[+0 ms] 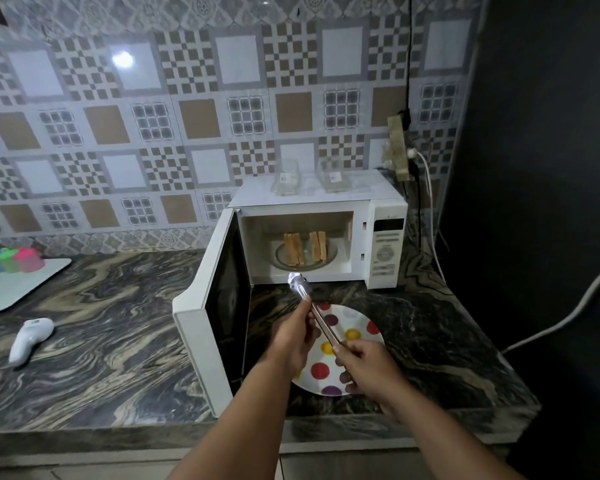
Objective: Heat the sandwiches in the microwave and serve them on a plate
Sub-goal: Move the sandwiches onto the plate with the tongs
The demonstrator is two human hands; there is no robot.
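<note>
Two sandwiches point(305, 248) stand on edge, side by side, on the glass turntable point(329, 263) inside the microwave point(385, 244), which sits toward the back right corner of the counter point(118, 341). The microwave door point(210, 306) is swung fully open to the left, its dark window facing the cavity.

Just in front of the microwave, near the counter's front edge, lies a white plate point(362, 327) with coloured dots in red, yellow and purple; nothing rests on it. Above the plate both hands hold a pair of tongs point(317, 315), slanted so the pale, shiny tips point toward the microwave opening and end just short of its lower sill. The left hand point(297, 336) pinches the tongs about midway along with thumb and fingers. The right hand point(364, 365) has its fingers curled around the rear end of the handle. Whether the tong tips are pressed together or parted is not clear through the glare.

On top of the microwave stand two clear plastic containers point(286, 180), well apart from each other. Behind it on the right, a socket strip point(399, 147) hangs on the tiled wall with cables running down.

On the counter's left part lies a white handheld device point(30, 337), and farther back at the left edge a grey board point(18, 289) carries a row of small coloured cups point(11, 259).
</note>
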